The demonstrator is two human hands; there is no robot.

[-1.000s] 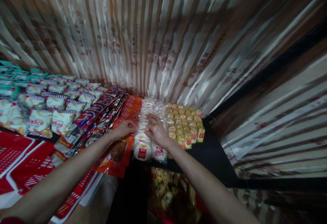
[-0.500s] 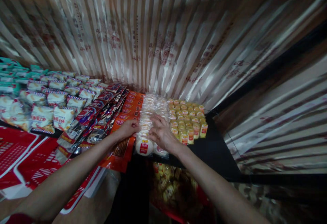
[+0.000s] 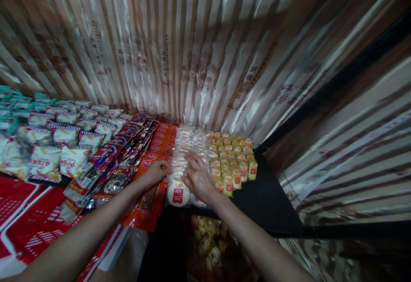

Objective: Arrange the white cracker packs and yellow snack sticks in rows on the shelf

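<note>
Two rows of clear-wrapped round white buns (image 3: 186, 145) with red labels run back along a black shelf (image 3: 263, 196). My left hand (image 3: 156, 173) lies at the left side of the rows, fingers curled against the packs beside the orange snack packets (image 3: 159, 145). My right hand (image 3: 198, 176) rests palm down on the front buns, fingers spread over the wrappers. One front bun (image 3: 177, 192) shows between my two hands. Small yellow packets (image 3: 233, 157) stand in rows just right of my right hand.
Dark red packets (image 3: 120, 153) and white bread packs (image 3: 58, 145) fill the shelf to the left, with green packs (image 3: 13, 102) beyond. A striped shiny curtain (image 3: 192, 50) hangs behind. Red boxes (image 3: 28, 217) lie at lower left, and yellow snacks (image 3: 208, 243) sit on a lower shelf.
Both hands stay on the bun rows; my right hand has slid a little toward the front buns. The view has shifted slightly.
</note>
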